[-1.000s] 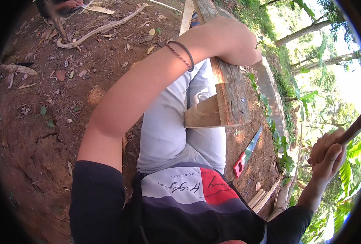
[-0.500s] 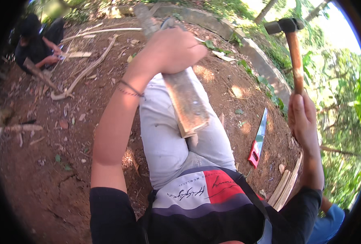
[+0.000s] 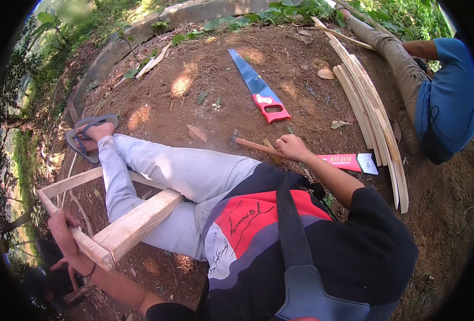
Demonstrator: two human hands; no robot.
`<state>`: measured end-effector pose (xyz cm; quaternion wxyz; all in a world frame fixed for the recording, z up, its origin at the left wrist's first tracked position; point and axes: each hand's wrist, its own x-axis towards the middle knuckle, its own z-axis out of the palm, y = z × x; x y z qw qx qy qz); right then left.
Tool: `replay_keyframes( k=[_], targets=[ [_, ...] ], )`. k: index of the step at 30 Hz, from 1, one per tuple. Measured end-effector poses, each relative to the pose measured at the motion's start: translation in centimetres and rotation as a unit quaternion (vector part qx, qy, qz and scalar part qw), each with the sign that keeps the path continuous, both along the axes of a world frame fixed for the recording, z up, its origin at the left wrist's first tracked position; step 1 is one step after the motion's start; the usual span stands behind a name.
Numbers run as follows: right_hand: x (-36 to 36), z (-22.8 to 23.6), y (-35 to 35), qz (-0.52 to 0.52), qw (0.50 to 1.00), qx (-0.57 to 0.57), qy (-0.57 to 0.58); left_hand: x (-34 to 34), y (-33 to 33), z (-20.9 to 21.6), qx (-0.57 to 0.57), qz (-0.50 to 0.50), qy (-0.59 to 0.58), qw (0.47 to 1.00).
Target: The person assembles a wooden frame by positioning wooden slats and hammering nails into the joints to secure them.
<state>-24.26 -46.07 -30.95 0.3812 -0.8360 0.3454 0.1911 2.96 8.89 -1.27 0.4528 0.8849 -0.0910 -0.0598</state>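
Left hand (image 3: 63, 231), 8 o'clock, curls round the frame (image 3: 138, 222); it looks joined at two corners, the rest I can't tell. Right hand (image 3: 293, 147), 3 o'clock, grips the hammer (image 3: 259, 146).

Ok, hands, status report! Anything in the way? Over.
Left hand gripping wooden frame. Right hand gripping hammer. Red-handled saw nearby on the dirt, touching neither hand.

Dark script lettering runs over the red and white panels of the shirt (image 3: 258, 216), with 1 row of small capitals. White capitals stand on the red cover (image 3: 339, 161). The saw's (image 3: 251, 80) white patch is unreadable.
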Motion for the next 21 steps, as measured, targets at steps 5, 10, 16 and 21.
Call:
replay_keyframes(
  k=[5,10,16,21],
  targets=[
    [-1.2,-1.0,-7.3,-0.121,0.964,-0.236,-0.018,1.4,0.6,-0.3,0.030,-0.034,-0.042,0.998],
    [-1.0,-2.9,-11.9,-0.140,0.921,-0.358,-0.068,1.9,-1.0,0.5,0.045,-0.008,-0.048,0.998],
    [-0.5,-3.4,-15.7,-0.217,0.883,-0.414,-0.042,2.4,-1.4,0.4,0.052,-0.020,-0.037,0.998],
    [1.3,-2.8,-18.9,-0.230,0.872,-0.433,0.024,1.7,-1.2,0.3,0.026,-0.011,-0.029,0.999]
  ],
)
